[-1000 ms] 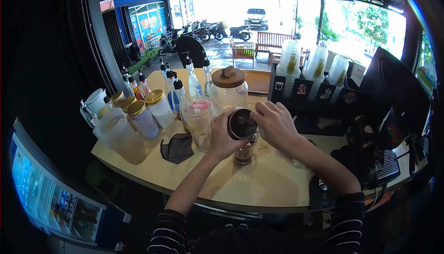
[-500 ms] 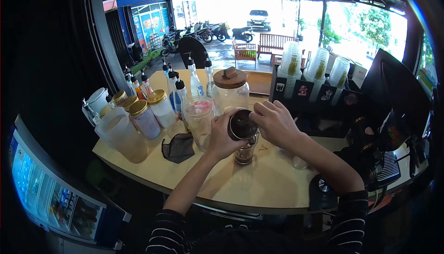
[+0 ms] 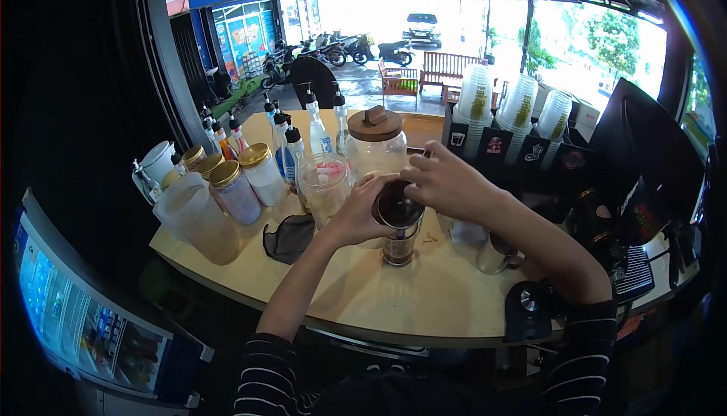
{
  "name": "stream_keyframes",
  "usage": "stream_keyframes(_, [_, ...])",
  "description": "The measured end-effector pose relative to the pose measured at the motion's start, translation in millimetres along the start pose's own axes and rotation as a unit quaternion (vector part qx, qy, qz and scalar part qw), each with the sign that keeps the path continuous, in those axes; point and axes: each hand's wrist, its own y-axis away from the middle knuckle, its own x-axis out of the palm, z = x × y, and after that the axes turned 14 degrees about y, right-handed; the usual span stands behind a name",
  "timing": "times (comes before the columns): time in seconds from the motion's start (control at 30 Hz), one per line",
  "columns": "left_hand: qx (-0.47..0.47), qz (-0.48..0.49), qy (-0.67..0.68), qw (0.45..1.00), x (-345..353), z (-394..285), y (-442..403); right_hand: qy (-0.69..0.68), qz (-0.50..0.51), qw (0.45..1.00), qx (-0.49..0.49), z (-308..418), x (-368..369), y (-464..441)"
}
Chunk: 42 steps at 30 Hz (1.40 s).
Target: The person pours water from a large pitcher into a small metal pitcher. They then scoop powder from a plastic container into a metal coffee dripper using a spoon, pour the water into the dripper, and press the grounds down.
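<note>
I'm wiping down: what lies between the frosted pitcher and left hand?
A dark cloth lies between the frosted pitcher and the left hand in the head view, with gold-lidded jars farther back.

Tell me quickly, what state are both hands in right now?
Left hand: closed around the dark container, holding it.
Right hand: fingers curled at the container's opening; whether they grip anything cannot be told.

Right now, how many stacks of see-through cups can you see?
3: a left stack, a middle stack and a right stack, side by side in the black box. More may hide behind.
</note>
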Motion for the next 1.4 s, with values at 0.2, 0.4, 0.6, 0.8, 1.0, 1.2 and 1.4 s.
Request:
stream_keyframes(0.2, [-0.014,-0.001,0.020,1.000,0,0,1,0.003,0.010,1.000,0.015,-4,-2,-2])
stream_keyframes(0.4, [-0.033,-0.028,0.074,0.996,4,7,5,-0.041,-0.013,0.998,0.036,9,1,2])
stream_keyframes(0.6, [-0.019,-0.042,0.060,0.997,8,7,5,-0.066,-0.025,0.995,0.077,16,0,3])
stream_keyframes(0.8, [-0.065,-0.120,0.083,0.987,17,0,4,-0.091,-0.029,0.984,0.151,29,3,4])
stream_keyframes(1.0, [-0.063,-0.158,0.017,0.985,25,7,6,-0.100,0.003,0.976,0.193,41,0,5])
stream_keyframes(1.2, [-0.056,-0.176,0.077,0.980,29,7,12,-0.256,0.036,0.915,0.309,32,-2,13])
stream_keyframes(1.4, [-0.123,-0.141,0.063,0.980,33,8,15,-0.268,0.080,0.900,0.334,40,6,19])
